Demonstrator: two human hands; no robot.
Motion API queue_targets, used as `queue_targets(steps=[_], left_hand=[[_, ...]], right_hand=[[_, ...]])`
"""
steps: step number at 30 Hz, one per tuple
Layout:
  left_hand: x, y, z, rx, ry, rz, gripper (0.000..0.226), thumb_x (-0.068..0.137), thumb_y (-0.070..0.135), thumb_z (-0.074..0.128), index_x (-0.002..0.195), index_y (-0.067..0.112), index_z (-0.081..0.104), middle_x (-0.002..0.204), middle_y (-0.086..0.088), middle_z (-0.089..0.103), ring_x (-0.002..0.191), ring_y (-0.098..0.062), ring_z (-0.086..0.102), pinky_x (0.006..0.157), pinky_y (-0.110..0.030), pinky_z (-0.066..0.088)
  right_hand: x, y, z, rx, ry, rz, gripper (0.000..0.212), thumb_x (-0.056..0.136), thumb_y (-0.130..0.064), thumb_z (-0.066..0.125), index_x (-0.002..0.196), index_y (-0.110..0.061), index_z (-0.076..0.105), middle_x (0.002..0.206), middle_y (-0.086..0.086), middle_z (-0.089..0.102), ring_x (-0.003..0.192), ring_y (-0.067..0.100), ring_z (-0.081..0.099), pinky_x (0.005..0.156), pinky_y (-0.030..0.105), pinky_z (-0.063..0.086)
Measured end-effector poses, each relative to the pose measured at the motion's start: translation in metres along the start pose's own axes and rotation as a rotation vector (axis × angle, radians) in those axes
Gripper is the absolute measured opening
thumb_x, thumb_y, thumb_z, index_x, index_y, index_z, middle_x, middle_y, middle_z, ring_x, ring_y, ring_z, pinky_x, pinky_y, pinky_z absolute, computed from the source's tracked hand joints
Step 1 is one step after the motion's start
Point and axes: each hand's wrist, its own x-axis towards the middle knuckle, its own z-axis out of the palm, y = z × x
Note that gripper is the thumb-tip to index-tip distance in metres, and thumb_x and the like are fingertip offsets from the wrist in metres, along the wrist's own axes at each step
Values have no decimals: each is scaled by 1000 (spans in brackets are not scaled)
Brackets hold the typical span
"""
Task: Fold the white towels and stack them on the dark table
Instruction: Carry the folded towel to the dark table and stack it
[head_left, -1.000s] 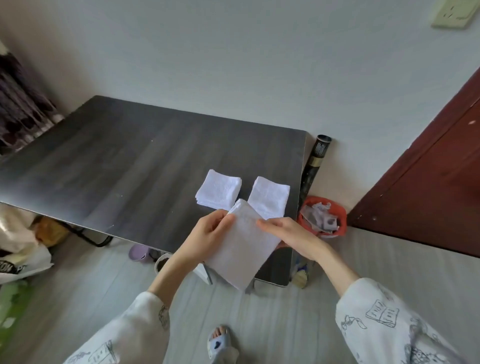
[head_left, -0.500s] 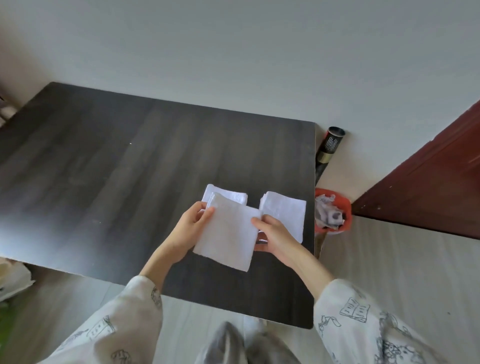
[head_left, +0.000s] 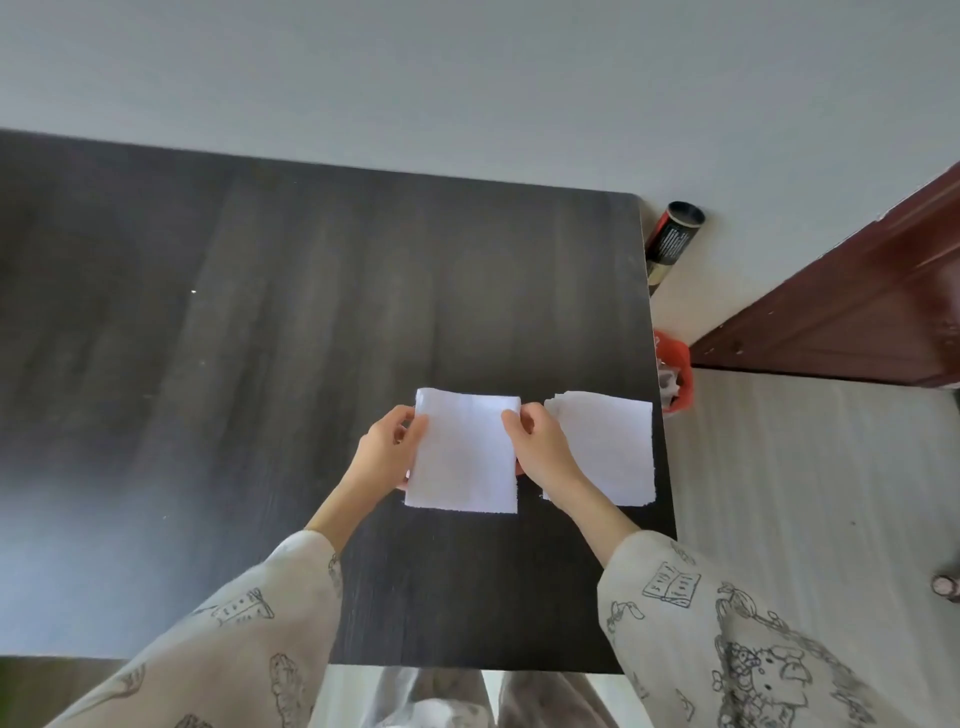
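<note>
Now the folded towel (head_left: 462, 457) has come down over the left pile near the table's (head_left: 260, 364) right edge — both hands (head_left: 387, 449) (head_left: 540, 452) still pinching its sides — release remains.

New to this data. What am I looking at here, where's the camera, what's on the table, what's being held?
No machine here: a person works with bare hands. The single view comes from a wide-angle camera worn on the head, looking down. The left hand and right hand each pinch one side edge of a folded white towel over the dark table. Its far edge hides whatever lies beneath. To its right a second white towel stack lies near the table's right edge. Off the table, by the wall, are a black tube and a red bin. The patterned sleeves are the person's own.
</note>
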Motion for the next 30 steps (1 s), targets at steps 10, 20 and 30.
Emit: queue_targets(steps=[10, 20, 30], left_hand=[[33, -8, 2, 178, -30, 8, 23, 95, 36, 43, 99, 17, 55, 87, -10, 62, 79, -26, 64, 63, -37, 58], [37, -16, 13, 267, 66, 75, 24, 98, 30, 36, 95, 10, 48, 71, -1, 51, 67, -22, 48, 61, -34, 41], [39, -19, 13, 349, 109, 114, 27, 97, 35, 39, 108, 12, 44, 82, 0, 54, 77, -26, 56, 66, -37, 47]], right_hand=[[23, 10, 9, -131, 119, 56, 20, 99, -33, 39, 97, -15, 46, 89, 3, 54, 79, 13, 51, 66, 21, 44], [34, 11, 10, -153, 111, 75, 19, 97, -31, 42, 92, -14, 48, 84, 2, 55, 78, 15, 53, 75, 35, 52], [34, 9, 12, -160, 132, 66, 20, 98, -30, 43, 90, -12, 47, 80, 3, 52, 68, 11, 47, 56, 17, 36]])
